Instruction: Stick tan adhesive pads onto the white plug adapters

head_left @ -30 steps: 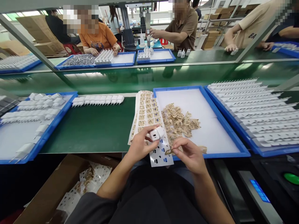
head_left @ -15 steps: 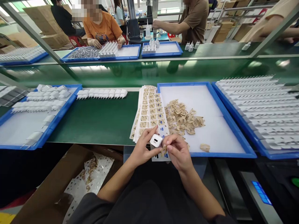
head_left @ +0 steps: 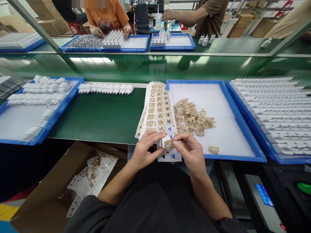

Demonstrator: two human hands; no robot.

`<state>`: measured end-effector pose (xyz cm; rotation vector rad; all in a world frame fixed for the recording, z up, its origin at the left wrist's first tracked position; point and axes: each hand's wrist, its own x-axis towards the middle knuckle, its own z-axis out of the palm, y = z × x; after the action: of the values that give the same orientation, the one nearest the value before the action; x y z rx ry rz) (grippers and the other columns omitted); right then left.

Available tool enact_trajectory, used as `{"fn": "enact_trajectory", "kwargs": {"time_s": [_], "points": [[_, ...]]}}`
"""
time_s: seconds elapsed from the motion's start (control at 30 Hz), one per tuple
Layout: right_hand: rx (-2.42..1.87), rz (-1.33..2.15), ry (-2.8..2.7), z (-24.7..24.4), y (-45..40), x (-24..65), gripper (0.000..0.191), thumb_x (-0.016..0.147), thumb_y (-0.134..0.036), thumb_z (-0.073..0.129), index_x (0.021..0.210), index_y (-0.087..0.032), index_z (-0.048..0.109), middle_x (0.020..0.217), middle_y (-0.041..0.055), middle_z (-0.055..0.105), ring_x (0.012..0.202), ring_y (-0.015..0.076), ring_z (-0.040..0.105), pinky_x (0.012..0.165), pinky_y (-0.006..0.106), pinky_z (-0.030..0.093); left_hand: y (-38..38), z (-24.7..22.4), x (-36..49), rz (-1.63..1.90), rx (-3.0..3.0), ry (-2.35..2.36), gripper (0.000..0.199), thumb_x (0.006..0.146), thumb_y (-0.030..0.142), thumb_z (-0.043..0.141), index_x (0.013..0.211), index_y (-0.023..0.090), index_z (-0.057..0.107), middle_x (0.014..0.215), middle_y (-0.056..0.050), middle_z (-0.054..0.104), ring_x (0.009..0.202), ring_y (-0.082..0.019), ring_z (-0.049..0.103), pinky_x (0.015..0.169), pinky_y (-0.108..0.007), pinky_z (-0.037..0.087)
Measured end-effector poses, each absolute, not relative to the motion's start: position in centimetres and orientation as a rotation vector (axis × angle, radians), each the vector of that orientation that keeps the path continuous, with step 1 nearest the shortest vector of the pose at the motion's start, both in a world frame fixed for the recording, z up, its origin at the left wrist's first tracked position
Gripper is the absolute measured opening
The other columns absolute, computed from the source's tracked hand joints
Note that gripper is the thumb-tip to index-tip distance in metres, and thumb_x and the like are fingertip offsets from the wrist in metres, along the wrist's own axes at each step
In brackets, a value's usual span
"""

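Fingers (head_left: 153, 136) of the left hand (head_left: 142, 149) grip a charger (head_left: 163, 142) above some sheets (head_left: 155, 110), while the right hand (head_left: 194, 153) pinches a tan sticker (head_left: 168, 144) at its face.

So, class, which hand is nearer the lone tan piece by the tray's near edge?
Right: the right hand is just left of the lone tan piece; the left hand is farther left.

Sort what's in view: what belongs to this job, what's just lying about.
Likely part of the job:
White charger plug, in the left hand
Tan die-cut piece, in the right hand
Sheets of tan pieces
Heap of tan pieces

Apparently just about:
Squeeze bottle, far side
Background cartons
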<state>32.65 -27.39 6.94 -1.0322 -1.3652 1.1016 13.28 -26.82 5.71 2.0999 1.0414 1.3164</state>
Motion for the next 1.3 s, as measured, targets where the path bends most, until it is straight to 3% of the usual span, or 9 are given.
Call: {"fn": "enact_trajectory", "kwargs": {"time_s": [0.53,1.3], "points": [[-1.037,1.107,-1.356,6.9,-27.5,32.1,0.002,0.091,-0.026,0.068,0.093,-0.025,0.067,0.088,-0.0005,0.066,0.084,0.0150,0.062,0.078,0.028,0.050,-26.8,5.5,13.1,1.349,2.167,1.011,0.051,0.085,0.020,0.075,0.134,0.024,0.060,0.119,-0.009,0.073,0.110,-0.024,0.064,0.096,-0.041,0.054],[-1.191,0.739,-1.529,7.4,-27.8,31.0,0.005,0.089,-0.024,0.070,0.090,-0.023,0.065,0.082,-0.0011,0.068,0.074,0.0140,0.064,0.072,0.029,0.052,-27.2,6.0,13.0,1.393,2.213,1.053,0.046,0.084,0.016,0.075,0.128,0.022,0.063,0.115,-0.009,0.075,0.106,-0.023,0.065,0.094,-0.038,0.055]]}}
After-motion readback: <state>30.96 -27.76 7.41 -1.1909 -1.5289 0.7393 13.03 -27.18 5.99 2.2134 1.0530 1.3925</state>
